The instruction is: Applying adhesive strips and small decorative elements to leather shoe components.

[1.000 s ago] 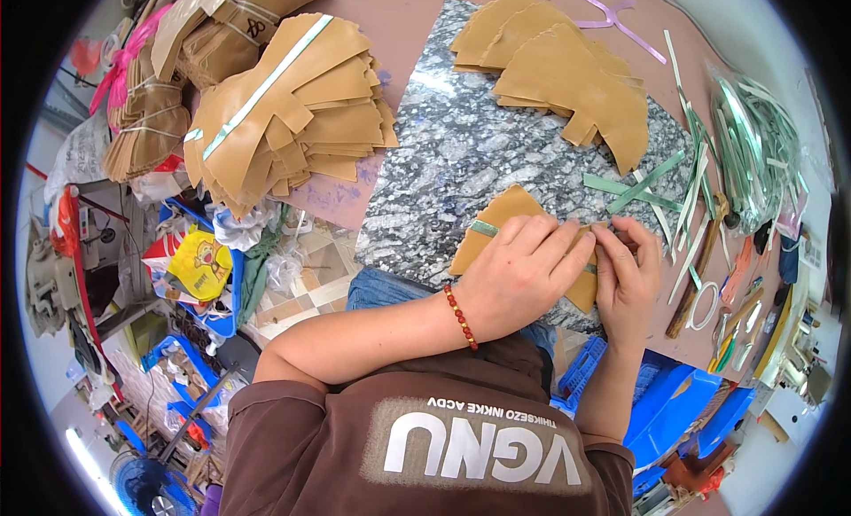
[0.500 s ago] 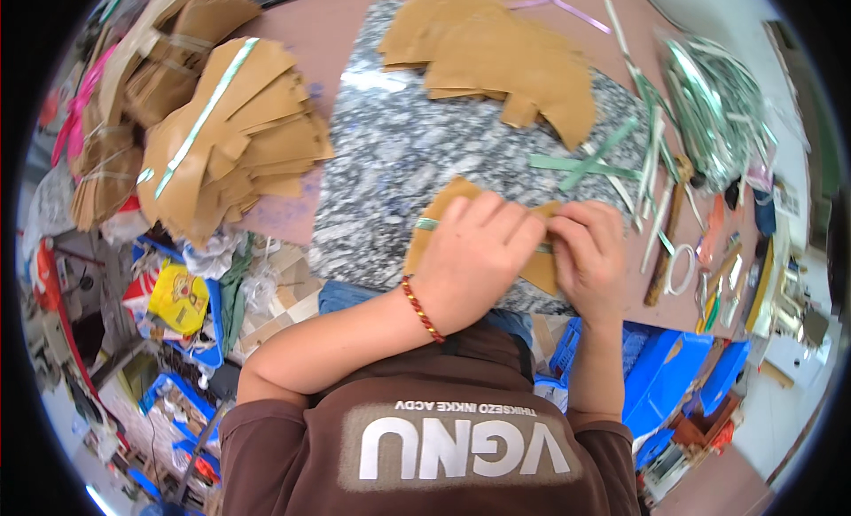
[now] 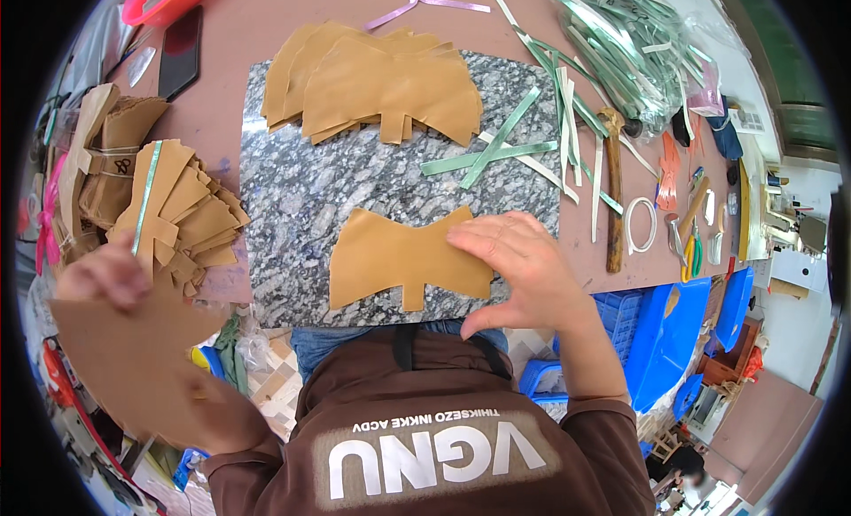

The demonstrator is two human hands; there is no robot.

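Our left hand (image 3: 106, 277) pinches a tan piece (image 3: 115, 349); our right hand (image 3: 532, 266), spread, touches the flat piece (image 3: 399, 250) by the slab's (image 3: 292, 197) near edge. We should keep it smooth.

- Holding a tan panel (image 3: 133, 361) at eight o'clock with the left hand (image 3: 111, 272).
- Touching a flat tan cutout (image 3: 403, 254) with the right hand (image 3: 527, 268) at three.

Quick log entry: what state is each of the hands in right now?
Left hand: closed, holding a raised tan piece.
Right hand: open, touching a flat tan piece.
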